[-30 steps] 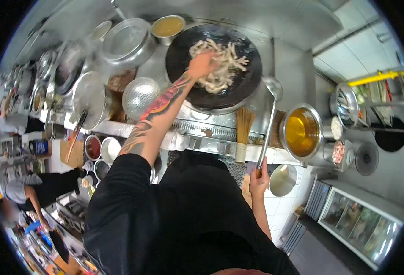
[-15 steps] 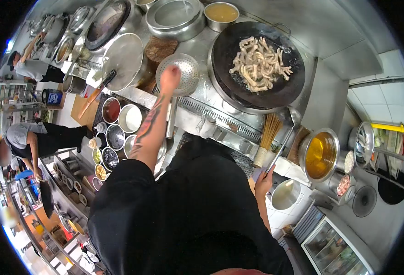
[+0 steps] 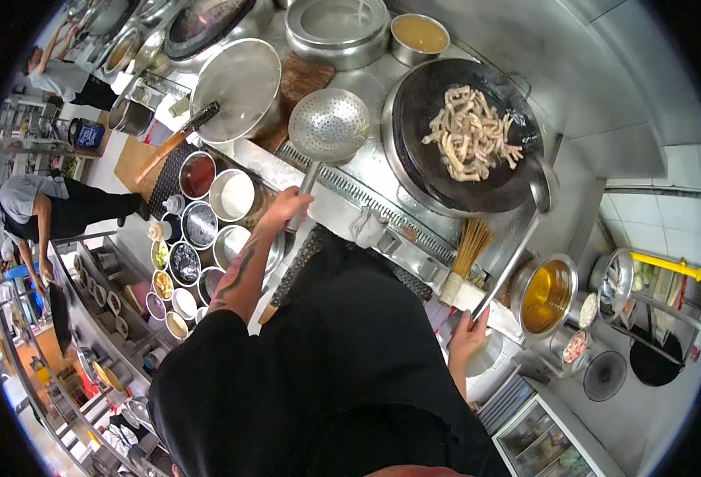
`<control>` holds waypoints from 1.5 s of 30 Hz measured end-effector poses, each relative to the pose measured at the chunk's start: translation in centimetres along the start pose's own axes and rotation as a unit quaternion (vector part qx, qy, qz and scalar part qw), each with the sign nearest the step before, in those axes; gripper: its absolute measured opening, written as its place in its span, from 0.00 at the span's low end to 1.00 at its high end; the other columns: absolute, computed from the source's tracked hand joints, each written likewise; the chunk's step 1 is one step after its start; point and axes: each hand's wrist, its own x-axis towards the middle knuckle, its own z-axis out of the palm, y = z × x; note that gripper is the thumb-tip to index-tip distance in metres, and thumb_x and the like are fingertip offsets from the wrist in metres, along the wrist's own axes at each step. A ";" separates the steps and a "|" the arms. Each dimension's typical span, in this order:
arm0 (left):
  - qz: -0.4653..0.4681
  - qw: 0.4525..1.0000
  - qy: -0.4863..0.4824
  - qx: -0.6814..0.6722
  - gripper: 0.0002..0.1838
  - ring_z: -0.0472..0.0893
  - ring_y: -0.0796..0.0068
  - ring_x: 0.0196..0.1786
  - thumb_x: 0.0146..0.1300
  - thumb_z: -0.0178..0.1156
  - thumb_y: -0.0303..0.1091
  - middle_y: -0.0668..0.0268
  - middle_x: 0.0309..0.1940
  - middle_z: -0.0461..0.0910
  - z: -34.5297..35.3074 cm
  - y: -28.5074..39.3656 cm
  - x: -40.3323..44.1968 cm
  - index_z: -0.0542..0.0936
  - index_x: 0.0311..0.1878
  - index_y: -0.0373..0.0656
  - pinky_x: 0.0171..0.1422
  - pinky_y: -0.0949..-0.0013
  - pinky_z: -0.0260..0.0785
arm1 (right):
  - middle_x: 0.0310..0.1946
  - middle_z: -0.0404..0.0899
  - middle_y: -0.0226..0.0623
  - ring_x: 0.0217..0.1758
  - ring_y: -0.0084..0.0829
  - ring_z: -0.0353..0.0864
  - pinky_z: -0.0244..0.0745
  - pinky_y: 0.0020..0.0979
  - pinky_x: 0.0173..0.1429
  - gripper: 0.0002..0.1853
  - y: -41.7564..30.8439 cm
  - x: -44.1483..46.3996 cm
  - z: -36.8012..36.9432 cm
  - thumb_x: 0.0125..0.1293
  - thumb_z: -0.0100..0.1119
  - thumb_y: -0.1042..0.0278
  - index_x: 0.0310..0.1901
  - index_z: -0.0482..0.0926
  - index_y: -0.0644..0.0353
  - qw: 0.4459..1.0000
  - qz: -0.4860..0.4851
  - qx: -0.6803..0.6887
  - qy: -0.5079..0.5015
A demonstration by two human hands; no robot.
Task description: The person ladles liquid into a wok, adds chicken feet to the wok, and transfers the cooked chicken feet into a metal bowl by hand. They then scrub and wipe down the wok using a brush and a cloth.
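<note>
My left hand point(image 3: 288, 207) is closed around the handle of a perforated skimmer point(image 3: 326, 123), whose bowl rests on the steel counter left of the wok. A few thin strands cling to the bowl's right side. My right hand point(image 3: 467, 334) grips the far end of a long-handled ladle point(image 3: 520, 262). The ladle's head reaches the right rim of a black wok point(image 3: 422, 163). Pale chicken feet point(image 3: 471, 131) lie heaped in the wok, apart from the ladle.
Several seasoning bowls point(image 3: 199, 224) stand at left, beside a large steel pot point(image 3: 239, 87). A bamboo brush point(image 3: 469, 250) leans at the front of the stove. At right is a basin of yellow oil point(image 3: 545, 296). A co-worker point(image 3: 48, 207) stands at far left.
My left hand has come down from over the skimmer's bowl and now holds its handle. With the right hand, the ladle has swung rightward and up to the wok's rim. The view has shifted.
</note>
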 end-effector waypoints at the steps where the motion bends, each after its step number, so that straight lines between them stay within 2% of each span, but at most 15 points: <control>1: -0.043 0.980 -0.049 -0.186 0.18 0.79 0.76 0.29 0.61 0.66 0.41 0.62 0.28 0.79 -1.0 2.4 -1.7 0.78 0.42 0.34 0.30 0.66 0.74 | 0.23 0.70 0.19 0.18 0.11 0.62 0.57 0.21 0.22 0.30 -2.9 1.2 0.9 0.73 0.57 0.75 0.76 0.63 0.65 0.998 -0.021 0.036 -0.051; 2: -0.085 0.922 -0.097 -0.365 0.14 0.76 0.79 0.27 0.62 0.65 0.34 0.67 0.28 0.75 -1.8 4.3 -2.8 0.75 0.45 0.35 0.28 0.68 0.71 | 0.22 0.69 0.19 0.18 0.12 0.62 0.58 0.21 0.22 0.32 -5.4 3.0 2.3 0.74 0.56 0.75 0.77 0.61 0.63 0.994 -0.002 0.033 -0.109; 7: 0.021 0.961 -0.047 -0.271 0.18 0.75 0.78 0.26 0.62 0.63 0.28 0.67 0.30 0.73 -2.7 8.7 -3.5 0.71 0.53 0.35 0.26 0.69 0.69 | 0.17 0.65 0.19 0.15 0.14 0.63 0.57 0.21 0.18 0.32 -22.9 12.8 17.1 0.73 0.56 0.74 0.77 0.62 0.58 0.930 -0.119 0.095 -0.335; 9: 0.079 0.962 -0.018 -0.261 0.27 0.75 0.76 0.25 0.61 0.63 0.27 0.65 0.31 0.75 -2.6 9.2 -2.1 0.68 0.62 0.31 0.27 0.68 0.69 | 0.22 0.72 0.31 0.24 0.23 0.73 0.72 0.29 0.32 0.28 -25.9 19.1 25.8 0.68 0.60 0.68 0.71 0.72 0.57 0.912 -0.226 -0.023 -0.342; 11: 0.091 0.958 0.002 -0.271 0.32 0.75 0.75 0.24 0.60 0.63 0.27 0.64 0.30 0.76 -2.9 11.2 -1.7 0.65 0.66 0.30 0.27 0.68 0.69 | 0.38 0.86 0.49 0.42 0.48 0.86 0.78 0.43 0.49 0.24 -31.1 23.4 33.9 0.66 0.61 0.63 0.63 0.77 0.59 0.892 -0.310 -0.126 -0.303; 13: 0.104 0.953 0.022 -0.284 0.36 0.75 0.75 0.23 0.59 0.63 0.26 0.63 0.30 0.76 -2.9 12.2 -1.0 0.62 0.71 0.30 0.27 0.68 0.69 | 0.49 0.85 0.55 0.57 0.57 0.82 0.76 0.48 0.58 0.20 -33.8 27.0 41.3 0.63 0.60 0.63 0.55 0.80 0.64 0.869 -0.355 -0.216 -0.270; 15: 0.110 0.953 0.031 -0.281 0.43 0.76 0.73 0.23 0.58 0.63 0.26 0.63 0.29 0.76 -2.8 12.0 0.3 0.56 0.76 0.29 0.27 0.68 0.69 | 0.42 0.86 0.56 0.47 0.52 0.87 0.81 0.47 0.50 0.16 -36.3 27.8 44.8 0.62 0.60 0.65 0.47 0.83 0.65 0.868 -0.360 -0.245 -0.240; 17: 0.122 0.949 0.038 -0.287 0.38 0.75 0.74 0.23 0.58 0.63 0.26 0.64 0.30 0.76 -3.1 11.9 0.5 0.61 0.72 0.30 0.27 0.68 0.70 | 0.31 0.85 0.54 0.32 0.43 0.88 0.81 0.43 0.35 0.11 -39.4 27.7 46.5 0.62 0.60 0.66 0.38 0.84 0.66 0.893 -0.140 -0.265 -0.335; 19: 0.102 0.935 0.029 -0.338 0.33 0.75 0.74 0.24 0.57 0.63 0.25 0.64 0.30 0.76 -3.4 12.4 -0.1 0.65 0.66 0.31 0.27 0.68 0.70 | 0.20 0.79 0.41 0.19 0.32 0.78 0.72 0.34 0.22 0.11 -38.4 31.0 50.3 0.66 0.54 0.72 0.26 0.78 0.64 0.898 -0.025 -0.095 -0.428; 23: 0.093 0.925 0.027 -0.368 0.19 0.75 0.75 0.26 0.58 0.61 0.23 0.65 0.29 0.75 -3.6 13.4 -0.5 0.70 0.52 0.35 0.27 0.68 0.70 | 0.22 0.72 0.33 0.18 0.24 0.72 0.68 0.26 0.23 0.08 -38.3 32.4 48.6 0.70 0.51 0.74 0.31 0.70 0.60 0.815 0.221 0.219 -0.489; 25: 0.074 0.918 0.017 -0.390 0.16 0.75 0.74 0.25 0.59 0.60 0.22 0.65 0.27 0.75 -3.9 14.5 -0.4 0.70 0.50 0.35 0.27 0.67 0.70 | 0.24 0.70 0.30 0.19 0.22 0.72 0.66 0.25 0.23 0.07 -36.6 33.0 47.5 0.72 0.51 0.71 0.34 0.68 0.61 0.647 0.358 0.421 -0.525; 29: 0.018 0.883 0.020 -0.469 0.09 0.75 0.72 0.24 0.63 0.59 0.23 0.63 0.25 0.75 -4.0 16.4 0.5 0.72 0.45 0.35 0.28 0.67 0.70 | 0.25 0.71 0.30 0.19 0.19 0.71 0.65 0.23 0.22 0.08 -34.4 31.2 42.2 0.73 0.51 0.72 0.35 0.67 0.63 0.555 0.358 0.491 -0.568; 34: 0.000 0.874 0.005 -0.486 0.03 0.76 0.68 0.22 0.62 0.59 0.22 0.59 0.23 0.77 -5.0 17.6 2.4 0.77 0.33 0.32 0.27 0.64 0.71 | 0.27 0.71 0.30 0.19 0.18 0.70 0.64 0.21 0.20 0.10 -34.4 27.7 32.8 0.74 0.51 0.72 0.45 0.66 0.72 0.565 0.353 0.478 -0.572; 43: 0.028 0.892 -0.012 -0.451 0.05 0.76 0.63 0.22 0.61 0.57 0.21 0.56 0.21 0.76 -3.5 20.6 8.3 0.78 0.29 0.33 0.26 0.60 0.73 | 0.28 0.72 0.34 0.25 0.26 0.75 0.65 0.26 0.25 0.05 -34.7 21.3 25.4 0.66 0.57 0.75 0.36 0.70 0.62 0.595 0.327 0.411 -0.608; 45: 0.049 0.913 0.011 -0.405 0.03 0.78 0.63 0.22 0.61 0.58 0.22 0.55 0.23 0.78 -2.4 22.9 7.4 0.78 0.32 0.34 0.25 0.58 0.72 | 0.28 0.75 0.33 0.24 0.21 0.76 0.65 0.23 0.23 0.06 -33.8 18.1 24.9 0.70 0.56 0.72 0.35 0.71 0.58 0.748 0.188 0.279 -0.573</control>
